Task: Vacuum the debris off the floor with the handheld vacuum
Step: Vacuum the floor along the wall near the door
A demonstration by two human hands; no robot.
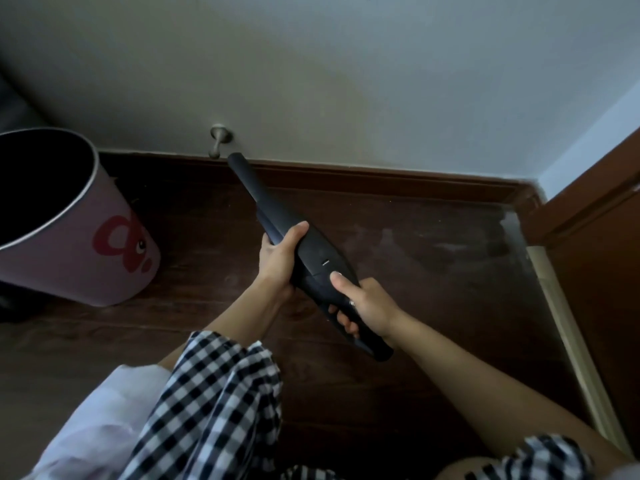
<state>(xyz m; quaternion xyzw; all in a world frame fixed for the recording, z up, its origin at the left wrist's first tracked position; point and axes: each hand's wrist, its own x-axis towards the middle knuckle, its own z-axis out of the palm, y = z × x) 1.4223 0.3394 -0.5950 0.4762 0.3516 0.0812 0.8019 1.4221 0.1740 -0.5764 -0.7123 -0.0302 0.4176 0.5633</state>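
Observation:
A long black handheld vacuum (313,252) is held above the dark wooden floor (398,271), its narrow nozzle pointing up and left toward the skirting board. My left hand (278,259) grips the middle of its body from the left side. My right hand (363,304) is wrapped round the rear handle, with the thumb lying on top near a small button. A pale dusty patch (408,242) shows on the floor to the right of the vacuum. The nozzle tip is off the floor.
A pink waste bin (104,258) with a red cartoon print stands at the left. A metal door stopper (219,142) juts from the wall (346,81) just left of the nozzle. A brown door (595,216) and its pale threshold strip bound the right side.

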